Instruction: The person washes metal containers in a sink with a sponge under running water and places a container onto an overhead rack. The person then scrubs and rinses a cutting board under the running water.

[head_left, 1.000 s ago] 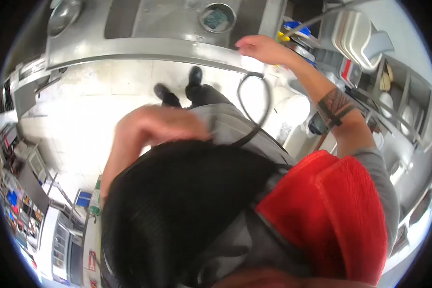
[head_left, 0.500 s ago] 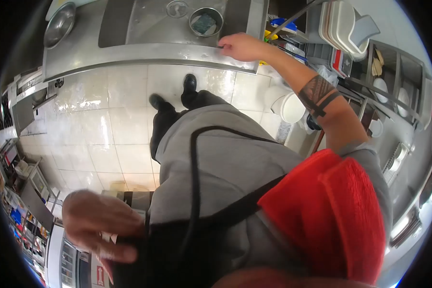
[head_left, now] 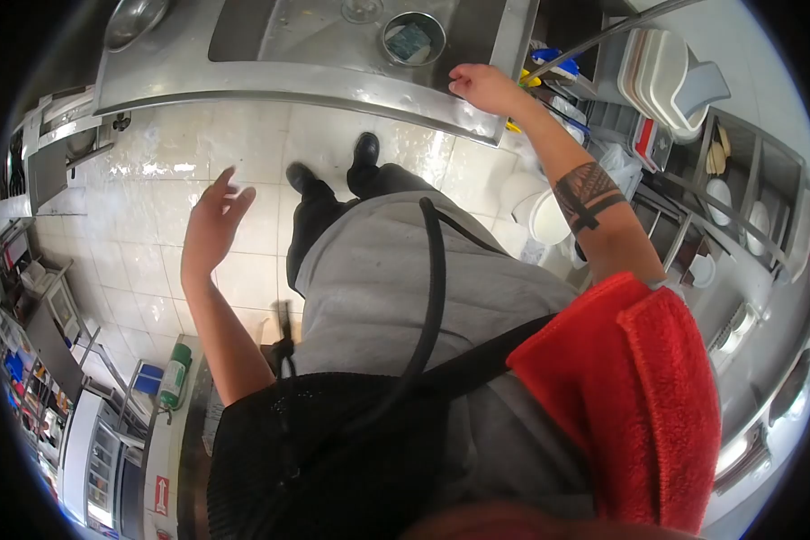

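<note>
My left hand (head_left: 216, 219) hangs out to the left, above the tiled floor. Its fingers are stretched out, the thumb stands apart, and it holds nothing. At the right end of the metal sink counter (head_left: 333, 81), my right hand (head_left: 484, 87) is at the front edge with its fingers curled in; no object shows in them. Whether it presses on the rim, I cannot tell. Just left of that hand, a round metal pot (head_left: 413, 39) stands in the sink, with a greenish flat piece (head_left: 409, 42) inside. A red cloth (head_left: 630, 396) lies over my right shoulder.
A metal bowl (head_left: 135, 22) rests on the counter's left end. White stacked trays (head_left: 654, 76) and a blue brush (head_left: 556, 61) are to the right. Below stands a white bucket (head_left: 549, 218). The tiled floor (head_left: 234, 135) looks wet. A green cylinder (head_left: 175, 373) is at lower left.
My left hand has gone from close to my chest, blurred, to farther forward above the floor. A dark cord now dangles near that arm. My right hand stays by the sink edge.
</note>
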A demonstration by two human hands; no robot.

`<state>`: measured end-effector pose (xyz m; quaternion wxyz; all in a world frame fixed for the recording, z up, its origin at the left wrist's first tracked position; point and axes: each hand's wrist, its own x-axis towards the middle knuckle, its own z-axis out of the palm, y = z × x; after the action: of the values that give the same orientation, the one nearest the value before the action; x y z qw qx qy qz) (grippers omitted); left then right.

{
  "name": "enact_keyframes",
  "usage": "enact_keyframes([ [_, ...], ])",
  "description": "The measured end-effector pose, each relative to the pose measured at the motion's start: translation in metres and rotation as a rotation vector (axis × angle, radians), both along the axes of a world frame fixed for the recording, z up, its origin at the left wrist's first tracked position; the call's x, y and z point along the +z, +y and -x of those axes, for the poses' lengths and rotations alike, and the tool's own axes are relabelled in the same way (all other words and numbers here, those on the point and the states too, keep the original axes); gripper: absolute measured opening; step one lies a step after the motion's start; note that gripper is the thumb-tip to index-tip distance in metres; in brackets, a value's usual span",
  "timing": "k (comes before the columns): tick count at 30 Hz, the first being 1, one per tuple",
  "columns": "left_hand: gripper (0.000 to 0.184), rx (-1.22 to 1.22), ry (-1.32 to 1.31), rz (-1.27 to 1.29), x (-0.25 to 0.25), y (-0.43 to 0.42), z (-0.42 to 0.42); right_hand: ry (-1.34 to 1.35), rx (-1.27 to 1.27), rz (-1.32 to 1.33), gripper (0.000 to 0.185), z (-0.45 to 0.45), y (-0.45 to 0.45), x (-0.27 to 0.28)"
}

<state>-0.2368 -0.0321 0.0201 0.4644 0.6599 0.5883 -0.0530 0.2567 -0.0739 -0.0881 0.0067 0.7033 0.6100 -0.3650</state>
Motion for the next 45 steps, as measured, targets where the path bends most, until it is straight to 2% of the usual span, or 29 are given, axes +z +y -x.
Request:
enact_keyframes([
  [2,0.069,-0.335,0.493,-0.167,-0.047,-0.01,0.035,-0.008,0.006,-0.042,0.036,0.0,0.008,0.0],
  [3,0.069,-0.331,0.497,-0.172,-0.062,-0.011,0.05,-0.006,0.009,-0.048,0.036,0.001,0.011,0.002],
  [5,0.071,-0.181,0.398,0.088,-0.081,-0.013,0.071,0.022,-0.061,0.009,0.04,0.002,0.019,0.007],
  [11,0.068,-0.038,0.309,0.139,-0.079,-0.01,0.065,0.017,-0.047,-0.046,0.039,0.001,0.039,0.003],
  [18,0.063,-0.071,0.22,0.066,-0.077,0.02,0.04,0.08,-0.097,-0.074,0.035,0.012,0.046,-0.013],
  [20,0.055,-0.094,0.121,-0.05,-0.083,0.035,0.036,0.068,-0.063,-0.025,0.035,0.017,0.05,-0.008],
  [21,0.055,-0.103,0.117,-0.046,-0.082,0.045,0.032,0.063,-0.072,-0.02,0.035,0.017,0.051,-0.01],
  [26,0.028,0.034,-0.137,-0.04,-0.072,0.105,0.01,0.052,-0.124,0.005,0.031,0.025,0.055,-0.031],
  [30,0.023,0.028,-0.243,-0.116,-0.071,0.154,-0.012,0.034,-0.148,0.049,0.028,0.036,0.072,-0.049],
  [33,0.02,-0.066,-0.295,-0.22,-0.077,0.186,-0.032,0.048,-0.198,0.006,0.028,0.045,0.079,-0.074],
  [36,0.018,-0.277,-0.326,-0.315,-0.087,0.216,-0.057,-0.034,-0.241,0.081,0.032,0.057,0.091,-0.112],
  [40,0.017,-0.51,-0.36,-0.317,-0.088,0.248,-0.1,-0.106,-0.243,0.056,0.036,0.068,0.103,-0.165],
  [42,0.017,-0.578,-0.357,-0.304,-0.095,0.256,-0.122,-0.14,-0.33,0.192,0.039,0.072,0.119,-0.18],
  [45,0.018,-0.721,-0.331,-0.322,-0.116,0.265,-0.146,-0.139,-0.401,0.225,0.042,0.083,0.137,-0.2],
])
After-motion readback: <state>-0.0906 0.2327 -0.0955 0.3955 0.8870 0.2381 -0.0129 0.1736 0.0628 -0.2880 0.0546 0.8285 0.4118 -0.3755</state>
